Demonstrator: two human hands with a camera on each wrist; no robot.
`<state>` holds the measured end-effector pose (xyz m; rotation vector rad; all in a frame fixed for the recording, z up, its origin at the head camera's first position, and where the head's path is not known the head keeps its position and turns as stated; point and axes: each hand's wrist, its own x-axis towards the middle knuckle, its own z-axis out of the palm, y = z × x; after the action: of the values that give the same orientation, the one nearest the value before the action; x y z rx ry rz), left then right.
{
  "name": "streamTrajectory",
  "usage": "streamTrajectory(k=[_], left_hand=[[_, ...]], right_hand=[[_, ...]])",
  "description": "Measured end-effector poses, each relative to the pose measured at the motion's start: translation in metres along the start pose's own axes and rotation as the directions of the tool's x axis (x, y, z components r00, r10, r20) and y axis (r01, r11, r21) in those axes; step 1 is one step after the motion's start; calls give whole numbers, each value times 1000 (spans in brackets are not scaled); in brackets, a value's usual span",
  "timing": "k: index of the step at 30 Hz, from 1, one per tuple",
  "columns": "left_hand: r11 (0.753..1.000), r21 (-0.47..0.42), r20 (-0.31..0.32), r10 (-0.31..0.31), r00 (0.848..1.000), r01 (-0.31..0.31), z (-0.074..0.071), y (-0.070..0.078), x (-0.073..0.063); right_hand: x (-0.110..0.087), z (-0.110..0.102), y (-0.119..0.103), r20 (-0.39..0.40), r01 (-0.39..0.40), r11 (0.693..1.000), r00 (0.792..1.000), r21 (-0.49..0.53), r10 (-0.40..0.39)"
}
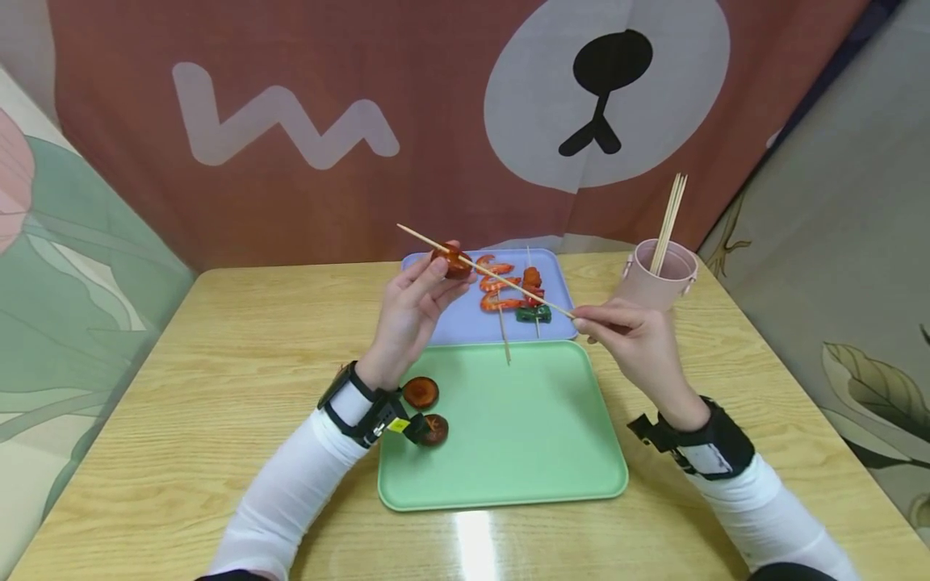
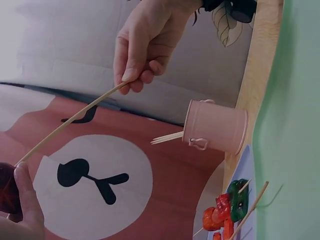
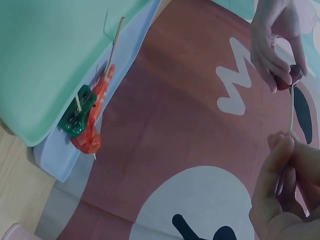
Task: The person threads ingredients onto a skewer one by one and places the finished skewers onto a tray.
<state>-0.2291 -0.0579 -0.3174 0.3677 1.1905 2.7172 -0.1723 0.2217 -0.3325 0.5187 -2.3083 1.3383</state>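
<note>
My left hand [image 1: 412, 311], up above the trays, holds a glossy brown shiitake mushroom [image 1: 454, 263] between thumb and fingers. A bamboo skewer [image 1: 519, 288] runs to the mushroom, and its pointed end sticks out past the cap on the left. The skewer's other end is pinched by the thumb and fingertips of my right hand [image 1: 634, 339]. In the left wrist view the mushroom [image 2: 9, 189] shows scored lines on its cap. Two more mushroom caps, an upper one [image 1: 421, 393] and a lower one [image 1: 434, 431], lie at the left of the green tray [image 1: 523, 436].
Behind the green tray is a blue tray [image 1: 454, 323] bearing a skewer of shrimp [image 1: 501, 303] and one of red pieces and green pepper [image 1: 534, 313]. A pink bucket [image 1: 650, 282] with several bamboo skewers [image 1: 669, 222] stands at the back right. Printed curtains surround the table [image 1: 240, 387].
</note>
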Motion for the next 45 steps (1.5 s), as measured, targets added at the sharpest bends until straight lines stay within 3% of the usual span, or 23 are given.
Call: streamTrajectory(k=[14, 23, 29, 33, 42, 45], left_hand=[[1000, -12, 4, -21, 1000, 21, -1, -5, -1], [998, -5, 36, -67, 997, 67, -1, -5, -2], [979, 103, 140, -189, 972, 176, 12, -25, -9], [981, 94, 141, -181, 973, 169, 16, -31, -11], [975, 131, 155, -201, 967, 182, 13, -27, -11], [965, 171, 202, -234, 951, 201, 14, -29, -13]], right_hand=[[-2, 1, -3, -35, -19, 1000, 999, -22, 18], [-4, -1, -6, 1, -22, 1000, 1000, 6, 22], [-3, 6, -16, 76, -31, 999, 997, 34, 28], [-1, 6, -18, 63, -19, 1000, 998, 20, 17], [-2, 7, -21, 100, -54, 998, 994, 40, 50], [-2, 9, -24, 138, -80, 990, 988, 114, 64]])
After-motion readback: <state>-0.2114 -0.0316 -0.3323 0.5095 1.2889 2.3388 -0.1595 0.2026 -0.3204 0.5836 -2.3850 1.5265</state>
